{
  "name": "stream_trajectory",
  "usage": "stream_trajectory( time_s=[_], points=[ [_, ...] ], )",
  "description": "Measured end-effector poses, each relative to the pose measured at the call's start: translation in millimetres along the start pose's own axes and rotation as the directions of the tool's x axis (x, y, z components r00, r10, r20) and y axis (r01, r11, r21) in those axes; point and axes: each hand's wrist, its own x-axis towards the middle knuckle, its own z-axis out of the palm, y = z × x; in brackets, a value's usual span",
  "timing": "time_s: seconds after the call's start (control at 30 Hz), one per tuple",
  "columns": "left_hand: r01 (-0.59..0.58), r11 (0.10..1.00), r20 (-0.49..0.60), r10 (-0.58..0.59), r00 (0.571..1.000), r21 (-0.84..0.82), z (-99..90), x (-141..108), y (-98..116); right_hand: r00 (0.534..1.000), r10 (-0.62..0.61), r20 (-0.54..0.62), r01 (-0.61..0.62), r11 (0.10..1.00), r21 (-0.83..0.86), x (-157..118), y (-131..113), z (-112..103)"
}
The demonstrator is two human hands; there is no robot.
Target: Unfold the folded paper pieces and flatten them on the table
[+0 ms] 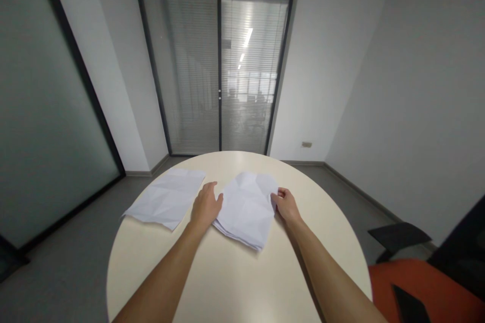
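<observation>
Right hand (pixel 287 206) pinches paper stack (pixel 248 207) at right edge. Left hand (pixel 205 205), thumb and fingers parted, adjoins left edge.

No legible txt, nos. or signs (at this res., anyway).

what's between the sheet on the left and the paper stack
In the head view, the left hand lies between the sheet and the paper stack, over the tabletop.

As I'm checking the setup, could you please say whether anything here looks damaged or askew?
The left paper looks odd: creases break its surface, and a corner reaches the table rim. The central layered paper is creased too.
</observation>
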Motion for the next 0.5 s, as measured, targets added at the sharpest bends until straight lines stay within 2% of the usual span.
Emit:
stream_trajectory(
  time_s=[0.1,0.17,0.27,0.4,0.5],
  points=[
    [0.088,0.979,-0.050,-0.080,0.996,0.185,-8.0,2,-9,0.998,0.038,-0.041,-0.038,0.999,0.014,-3,-3,2],
    [0.187,0.942,-0.009,-0.192,0.981,0.279,-7.3,3,-18,0.998,0.029,-0.054,-0.029,1.000,-0.005,-5,-6,2],
    [0.285,0.903,0.073,-0.323,0.943,0.322,-0.7,3,-28,0.997,-0.033,-0.066,0.028,0.997,-0.071,-6,-8,-1],
    [0.257,0.894,0.120,-0.320,0.940,0.368,-0.3,4,-30,0.986,-0.158,-0.062,0.146,0.975,-0.169,-6,-9,-5],
    [0.214,0.895,0.042,-0.249,0.967,0.391,-10.3,3,-18,0.977,-0.211,-0.002,0.203,0.941,-0.269,-7,-7,-5]
  ],
)
